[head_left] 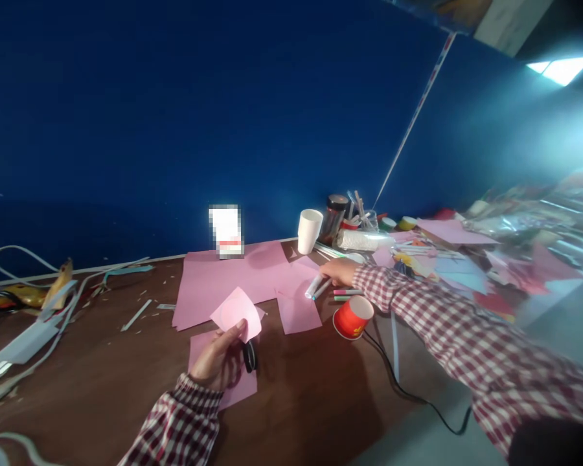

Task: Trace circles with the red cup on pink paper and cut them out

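Note:
My left hand (pixel 218 356) is closed, its thumb pressing on a small pink paper piece (pixel 237 313) that bears a faint curved outline. A black loop-shaped handle (pixel 250 356) shows just under that paper, beside the fingers; the rest of it is hidden. My right hand (pixel 339 272) reaches far forward, its fingertips at a white marker (pixel 313 286) and a thin blue-tipped pen (pixel 321 289). Whether the fingers grip either one is unclear. Pens with pink and green caps (pixel 348 292) lie by the right wrist. Closer to me, a red paper cup (pixel 354 316) sits tilted.
Large pink sheets (pixel 199 285) cover the table's middle. Along the blue wall (pixel 175 116) stand white cups (pixel 309 231) and a dark-lidded jar (pixel 335 217). Paper scraps and plastic bags (pixel 529 213) heap up at right. Strips and white cords (pixel 75 310) lie left; a black cable (pixel 412 391) runs in front.

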Tool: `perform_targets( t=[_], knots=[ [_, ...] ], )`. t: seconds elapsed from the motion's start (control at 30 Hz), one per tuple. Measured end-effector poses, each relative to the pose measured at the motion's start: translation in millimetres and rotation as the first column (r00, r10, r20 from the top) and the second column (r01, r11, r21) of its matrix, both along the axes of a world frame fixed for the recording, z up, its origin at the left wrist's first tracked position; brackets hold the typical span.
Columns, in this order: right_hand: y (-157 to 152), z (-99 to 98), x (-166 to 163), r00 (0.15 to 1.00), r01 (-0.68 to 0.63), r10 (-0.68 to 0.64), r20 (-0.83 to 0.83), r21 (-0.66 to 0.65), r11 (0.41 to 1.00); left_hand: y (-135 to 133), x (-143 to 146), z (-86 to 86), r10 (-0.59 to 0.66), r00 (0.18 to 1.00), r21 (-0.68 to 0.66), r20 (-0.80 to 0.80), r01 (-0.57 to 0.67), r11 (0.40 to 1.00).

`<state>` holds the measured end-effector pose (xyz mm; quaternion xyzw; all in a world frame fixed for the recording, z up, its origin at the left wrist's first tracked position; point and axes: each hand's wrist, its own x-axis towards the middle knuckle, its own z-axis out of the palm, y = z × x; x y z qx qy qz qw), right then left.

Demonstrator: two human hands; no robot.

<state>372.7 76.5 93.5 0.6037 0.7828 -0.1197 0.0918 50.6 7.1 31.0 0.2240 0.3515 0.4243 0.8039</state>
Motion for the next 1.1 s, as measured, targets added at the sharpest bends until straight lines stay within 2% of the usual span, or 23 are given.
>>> perform_targets(
  t=[0.13,0.23,0.4,0.57,0.8,0.97,1.1],
  knots=[
    [-4.5,-2.4,2.4,0.997,-0.028,0.028,0.066,0.007,1.0,0.4,-0.6,1.1,-0.021,1.0,-0.01,-0.012,0.021,1.0],
    [-8.9,5.1,-0.1,0.995,-0.062,0.061,0.08,0.01,0.998,0.4,-0.6,3.7,-0.033,0.999,-0.017,0.0,0.033,0.999],
    [-3.6,15.0,-18.4,0.99,-0.13,0.13,0.058,-0.01,0.992,-0.9,1.5,4.8,0.016,1.0,-0.018,0.022,-0.016,1.0],
    [8.3,7.9,-30.3,0.991,-0.132,0.134,0.029,-0.081,0.988,-1.9,2.7,5.1,0.023,0.999,-0.046,0.023,-0.022,0.999],
    [22.0,-5.3,-17.4,0.986,-0.078,0.051,-0.159,-0.169,0.983,-0.5,1.8,6.4,0.006,0.999,-0.017,0.043,-0.005,1.0],
    [24.9,6.0,-9.4,0.946,-0.099,0.01,-0.324,-0.26,0.961,-0.5,2.3,7.9,-0.001,0.997,-0.016,0.075,0.003,1.0],
    [27.2,13.2,-8.3,0.94,-0.11,0.001,-0.342,-0.3,0.948,-1.4,2.8,9.7,0.018,0.996,-0.018,0.092,-0.016,1.0]
  ],
)
